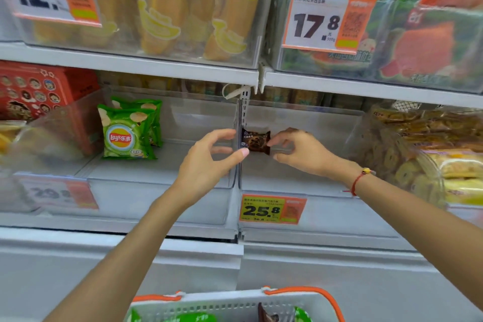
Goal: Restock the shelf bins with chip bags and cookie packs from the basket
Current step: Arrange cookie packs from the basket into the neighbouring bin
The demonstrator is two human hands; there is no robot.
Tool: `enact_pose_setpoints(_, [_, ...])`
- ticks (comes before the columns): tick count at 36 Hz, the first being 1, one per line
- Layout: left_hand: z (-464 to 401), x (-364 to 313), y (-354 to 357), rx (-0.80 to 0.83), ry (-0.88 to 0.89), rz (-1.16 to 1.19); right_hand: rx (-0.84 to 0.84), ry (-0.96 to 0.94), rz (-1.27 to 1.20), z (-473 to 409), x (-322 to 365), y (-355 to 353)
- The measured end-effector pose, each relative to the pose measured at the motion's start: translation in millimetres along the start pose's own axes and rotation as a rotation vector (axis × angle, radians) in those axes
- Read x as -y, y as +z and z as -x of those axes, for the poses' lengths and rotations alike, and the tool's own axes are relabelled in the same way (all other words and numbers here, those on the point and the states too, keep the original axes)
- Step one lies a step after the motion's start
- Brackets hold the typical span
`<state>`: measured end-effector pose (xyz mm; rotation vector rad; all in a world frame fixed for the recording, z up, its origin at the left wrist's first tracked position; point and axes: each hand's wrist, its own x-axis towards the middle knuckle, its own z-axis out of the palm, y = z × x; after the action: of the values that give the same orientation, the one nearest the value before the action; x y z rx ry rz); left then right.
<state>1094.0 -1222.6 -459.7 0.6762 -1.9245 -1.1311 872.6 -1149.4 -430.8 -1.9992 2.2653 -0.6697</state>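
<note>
Right hand [298,150]: dark brown cookie pack [255,141] is pinched at its right edge between thumb and fingertips. Pack is held upright over the back of the right clear bin [313,185], just beside the divider post [244,112]; whether it touches the bin floor cannot be told.

Left hand [209,158]: fingers spread and curled, thumb tip at the pack's lower left corner, index finger near its upper left. Contact looks light at most; a firm grasp is not seen.

A red cord bracelet [358,181] is worn on the right wrist.

Left clear bin [156,191]: two green chip bags [125,133] are stood upright at the back left, one behind the other. The rest of that bin's floor is bare.

A yellow price tag [271,209] reading 25.8 is fixed to the right bin's front.

Far right: a bin of yellowish baked goods [418,151]. Far left: a red box [39,89].

Upper shelf: banana-print packs [167,23] on the left, watermelon-print packs [418,47] on the right, tagged 12.8 and 17.8.

Bottom edge: white basket [235,306] with orange handle, green bags and one brown pack seen inside.
</note>
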Motion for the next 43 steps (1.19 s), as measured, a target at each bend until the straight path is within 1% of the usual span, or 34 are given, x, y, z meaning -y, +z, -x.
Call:
enact_pose_setpoints(2, [7.7,-4.0,4.1,-0.118,0.05,-0.109,-0.022,0.004,-0.035,21.4,7.4,-5.7])
enact_pose_setpoints(4, [19.3,-9.9,9.8,-0.25,0.117,-0.21,-0.089,0.011,-0.092,45.7,18.1,-10.0])
enact_pose_setpoints(6, [34.5,-13.4,15.9,-0.356,0.203,-0.264,-0.179,0.02,-0.147,72.1,29.5,-10.7])
enact_pose_setpoints(8, [53.2,-13.2,21.6,-0.433,0.266,-0.284,-0.236,0.007,-0.208,99.3,38.9,-6.1])
enact_pose_setpoints(11, [84.6,-6.6,32.5,-0.511,0.281,-0.319,-0.199,0.0,-0.304,137.9,45.3,10.7])
enact_pose_setpoints(13, [103.2,1.6,42.8,-0.511,0.235,-0.355,-0.132,0.038,-0.325,160.3,40.7,28.3])
enact_pose_setpoints(15, [121.1,13.8,53.3,-0.447,0.174,-0.402,-0.035,0.106,-0.305,179.0,30.2,47.9])
enact_pose_setpoints(17, [139.9,26.9,62.0,-0.323,0.152,-0.451,0.074,0.187,-0.282,194.2,17.1,65.4])
enact_pose_setpoints(19, [159.0,40.2,67.9,-0.123,0.08,-0.464,0.152,0.271,-0.263,206.6,3.7,81.4])
enact_pose_setpoints(21, [175.6,52.1,72.2,0.123,-0.073,-0.502,0.226,0.334,-0.217,217.4,-7.7,96.0])
enact_pose_setpoints(23, [188.3,62.2,77.3,0.379,-0.225,-0.593,0.359,0.384,-0.177,227.5,-15.5,110.8])
enact_pose_setpoints(26, [205.6,74.4,88.1,0.706,-0.321,-0.656,0.561,0.338,-0.094,240.6,-20.6,134.2])
enact_pose_setpoints(28, [218.1,86.7,96.5,0.843,-0.36,-0.64,0.654,0.268,-0.025,247.8,-19.2,147.4])
enact_pose_setpoints(29, [223.7,93.0,100.3,0.87,-0.368,-0.642,0.672,0.229,0.032,250.4,-17.0,152.1])
enact_pose_setpoints(30, [228.1,99.0,103.5,0.862,-0.372,-0.642,0.675,0.191,0.086,252.4,-14.6,156.1])
enact_pose_setpoints(33, [232.1,108.0,107.0,0.739,-0.386,-0.591,0.634,0.085,0.172,252.9,-3.4,161.4])
enact_pose_setpoints(35, [230.5,110.9,106.3,0.709,-0.377,-0.565,0.628,0.048,0.204,251.2,2.2,163.0])
enact_pose_setpoints(38, [226.7,110.6,104.6,0.687,-0.34,-0.544,0.623,0.047,0.196,250.3,4.9,164.6])
enact_pose_setpoints(41, [222.8,105.7,101.7,0.655,-0.391,-0.43,0.613,0.06,0.161,249.0,6.4,161.7])
enact_pose_setpoints(43, [217.5,102.4,96.6,0.626,-0.424,-0.343,0.602,0.127,0.059,246.9,8.1,156.5])
